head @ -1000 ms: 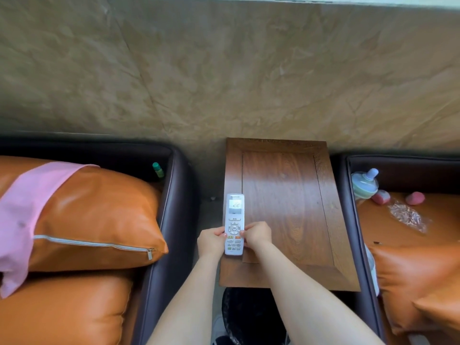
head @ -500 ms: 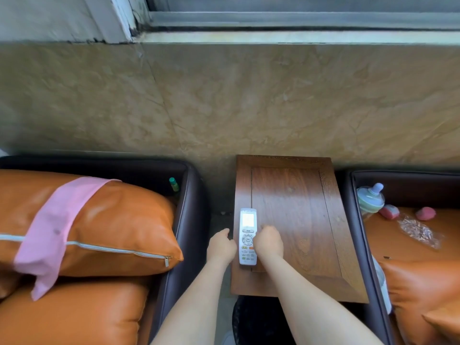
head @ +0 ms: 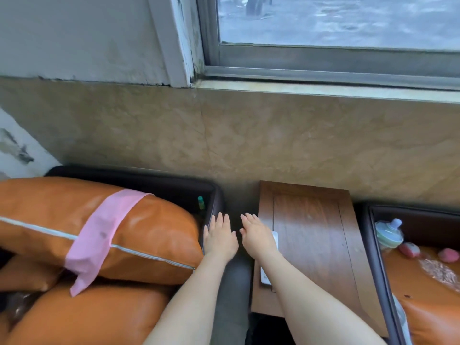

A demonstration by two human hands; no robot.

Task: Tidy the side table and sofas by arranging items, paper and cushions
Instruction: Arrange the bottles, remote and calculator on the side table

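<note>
Wood side table (head: pixel 313 235): white remote (head: pixel 265 275) flat along left edge, partly hidden under forearm. Left sofa (head: pixel 99 317): orange cushion (head: pixel 154 235) on seat. Right sofa (head: pixel 423 295): bottle (head: pixel 388 234), pink bits.

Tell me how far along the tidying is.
Done: the remote lies straight along the side table edge. In hand: nothing; left hand and right hand are open. Left: the pink cloth draped over the orange cushion, and the bottle on the right sofa.
</note>
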